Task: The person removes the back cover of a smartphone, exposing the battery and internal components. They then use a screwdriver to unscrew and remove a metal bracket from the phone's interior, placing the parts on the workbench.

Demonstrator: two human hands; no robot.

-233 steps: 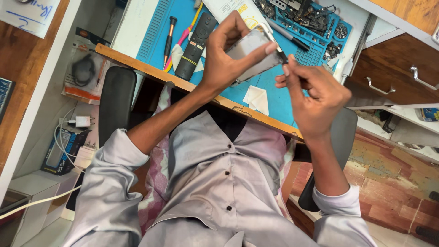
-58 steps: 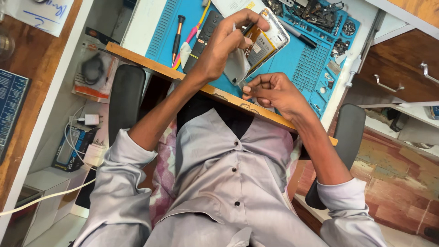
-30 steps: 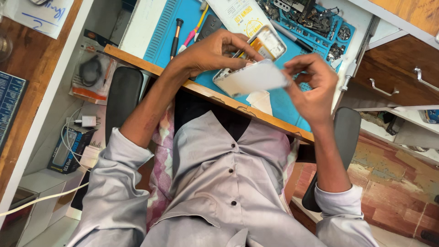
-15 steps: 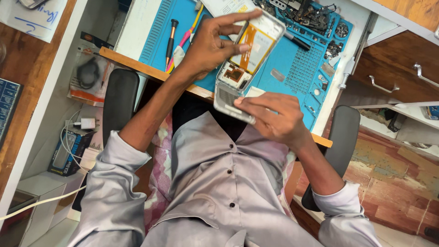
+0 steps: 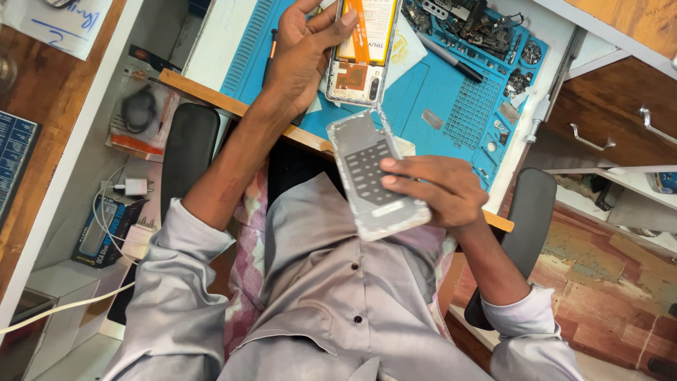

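A blue repair mat (image 5: pixel 451 92) covers the desk. At twelve o'clock the left hand (image 5: pixel 300 60) grips an opened phone (image 5: pixel 363 49); below, at five o'clock from it, the right hand (image 5: pixel 434 190) has its fingers closed around the detached back cover (image 5: pixel 367 166), well apart from the phone.

We note a white paper sheet with blue handwriting (image 5: pixel 60 21) top left | dark rectangular charger box (image 5: pixel 99 236) on left shelf | clear plastic blister pack (image 5: pixel 137 116) above it.

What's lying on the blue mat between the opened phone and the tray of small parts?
In the head view, a black pen lies on the blue mat between them.
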